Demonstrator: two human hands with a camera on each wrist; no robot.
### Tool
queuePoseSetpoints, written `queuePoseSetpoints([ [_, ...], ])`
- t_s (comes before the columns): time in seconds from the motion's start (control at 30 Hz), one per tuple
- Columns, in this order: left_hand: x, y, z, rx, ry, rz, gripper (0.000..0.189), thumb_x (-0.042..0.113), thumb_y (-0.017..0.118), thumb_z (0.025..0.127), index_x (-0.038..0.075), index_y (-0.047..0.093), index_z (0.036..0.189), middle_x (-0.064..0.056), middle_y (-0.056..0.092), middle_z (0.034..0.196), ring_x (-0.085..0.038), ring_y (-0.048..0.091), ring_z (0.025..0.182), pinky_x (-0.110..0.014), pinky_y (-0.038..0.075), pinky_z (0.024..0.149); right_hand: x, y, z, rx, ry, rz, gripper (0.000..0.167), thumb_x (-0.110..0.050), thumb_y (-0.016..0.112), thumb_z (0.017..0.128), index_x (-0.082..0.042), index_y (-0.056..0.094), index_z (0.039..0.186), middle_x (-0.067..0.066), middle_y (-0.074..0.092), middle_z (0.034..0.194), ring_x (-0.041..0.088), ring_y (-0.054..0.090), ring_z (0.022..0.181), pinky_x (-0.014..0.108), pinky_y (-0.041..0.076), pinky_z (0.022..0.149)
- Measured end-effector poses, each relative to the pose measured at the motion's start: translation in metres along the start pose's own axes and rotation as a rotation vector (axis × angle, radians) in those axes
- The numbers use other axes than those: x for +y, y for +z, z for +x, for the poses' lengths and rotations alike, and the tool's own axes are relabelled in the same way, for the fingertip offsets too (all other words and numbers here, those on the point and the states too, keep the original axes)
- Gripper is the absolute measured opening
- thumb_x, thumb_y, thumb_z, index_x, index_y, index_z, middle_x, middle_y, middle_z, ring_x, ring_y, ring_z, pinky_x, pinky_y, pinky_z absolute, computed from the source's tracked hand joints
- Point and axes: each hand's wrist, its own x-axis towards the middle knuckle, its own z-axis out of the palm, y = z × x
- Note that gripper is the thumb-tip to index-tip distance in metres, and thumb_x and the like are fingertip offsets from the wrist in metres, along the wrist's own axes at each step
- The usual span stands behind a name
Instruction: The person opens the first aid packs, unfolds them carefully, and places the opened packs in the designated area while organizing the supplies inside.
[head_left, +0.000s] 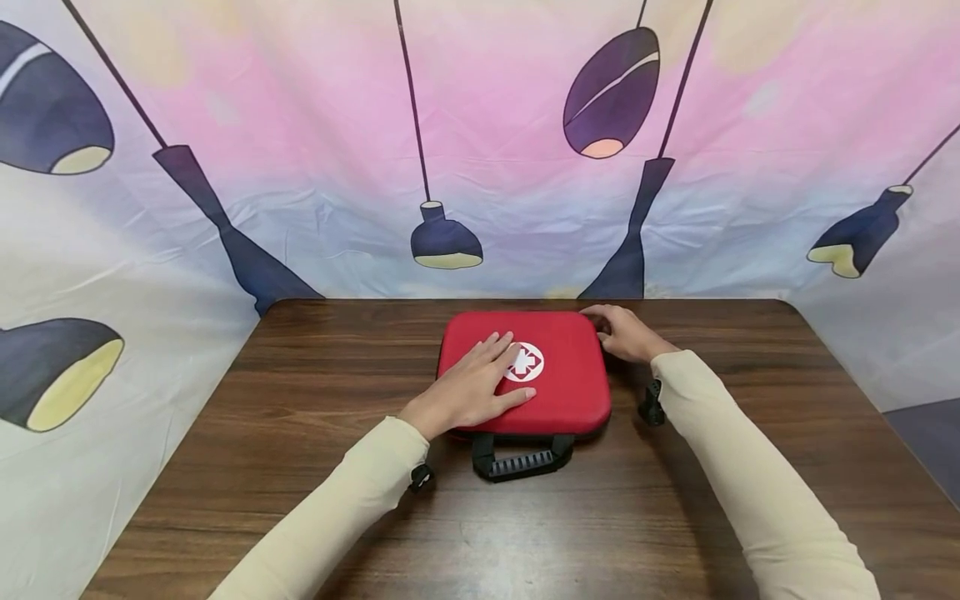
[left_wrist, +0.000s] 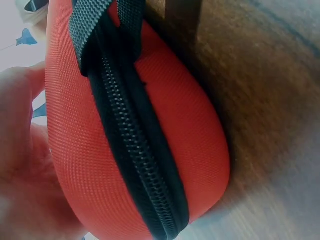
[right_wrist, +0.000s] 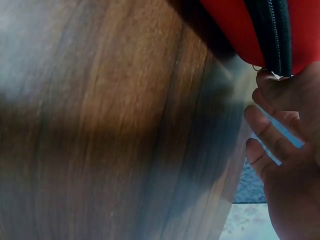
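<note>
A red first-aid case [head_left: 573,358] with a white cross emblem lies flat on the table, its black carry handle [head_left: 522,467] toward me. My left hand [head_left: 472,390] rests on the lid with fingers spread, partly over the emblem. Along the side of the case runs a black zipper [left_wrist: 132,135], closed on the stretch seen in the left wrist view. At the far right corner, my right hand [head_left: 626,332] pinches the zipper pull [right_wrist: 274,75] between thumb and forefinger. The fingers mostly cover the pull, and the other fingers are loosely bent.
The case stands near the back edge of the brown wood-grain table [head_left: 300,400]. Behind the table hangs a cloth backdrop [head_left: 510,167] printed with lamps. Black wrist cameras [head_left: 652,403] sit under both sleeves.
</note>
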Motion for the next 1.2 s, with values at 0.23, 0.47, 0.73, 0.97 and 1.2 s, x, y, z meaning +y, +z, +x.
queuePoseSetpoints([
  [0.23, 0.0, 0.0, -0.01, -0.008, -0.002, -0.021, 0.086, 0.058, 0.058, 0.096, 0.009, 0.029, 0.16, -0.01, 0.02, 0.167, -0.029, 0.015, 0.155, -0.039, 0.013, 0.125, 0.001, 0.008, 0.003, -0.032, -0.058, 0.094, 0.041, 0.012, 0.051, 0.095, 0.01, 0.057, 0.136, 0.026, 0.061, 0.12, 0.022, 0.048, 0.076, 0.034, 0.039, 0.069],
  [0.47, -0.002, 0.002, -0.016, -0.007, 0.002, -0.049, 0.086, 0.056, 0.059, 0.095, 0.009, 0.029, 0.16, -0.01, 0.02, 0.167, -0.028, 0.015, 0.154, -0.039, 0.014, 0.124, 0.002, 0.014, 0.003, -0.04, -0.121, 0.215, 0.029, 0.013, 0.052, 0.097, 0.01, 0.067, 0.121, 0.021, 0.067, 0.11, 0.022, 0.057, 0.085, 0.033, 0.046, 0.075],
  [0.73, -0.003, 0.003, -0.019, -0.007, 0.002, -0.065, 0.086, 0.055, 0.06, 0.095, 0.009, 0.029, 0.161, -0.009, 0.019, 0.168, -0.028, 0.014, 0.155, -0.04, 0.013, 0.125, 0.007, 0.02, 0.006, 0.014, -0.144, 0.238, 0.022, 0.012, 0.051, 0.098, 0.008, 0.071, 0.105, 0.015, 0.069, 0.096, 0.02, 0.058, 0.079, 0.03, 0.046, 0.071],
  [0.97, -0.004, 0.004, -0.02, -0.007, -0.019, -0.038, 0.087, 0.059, 0.057, 0.095, 0.013, 0.026, 0.162, -0.007, 0.017, 0.169, -0.026, 0.012, 0.155, -0.039, 0.011, 0.125, 0.01, 0.022, 0.008, 0.075, -0.099, 0.209, 0.021, 0.011, 0.052, 0.097, 0.007, 0.072, 0.101, 0.015, 0.07, 0.094, 0.022, 0.062, 0.08, 0.033, 0.05, 0.073],
  [1.2, -0.005, 0.005, -0.019, -0.01, -0.044, -0.027, 0.088, 0.06, 0.058, 0.094, 0.015, 0.024, 0.162, -0.006, 0.017, 0.169, -0.025, 0.013, 0.155, -0.04, 0.012, 0.125, 0.008, 0.017, 0.007, 0.168, -0.045, 0.085, 0.017, 0.006, 0.06, 0.096, 0.005, 0.076, 0.101, 0.019, 0.073, 0.098, 0.028, 0.067, 0.085, 0.039, 0.054, 0.075],
])
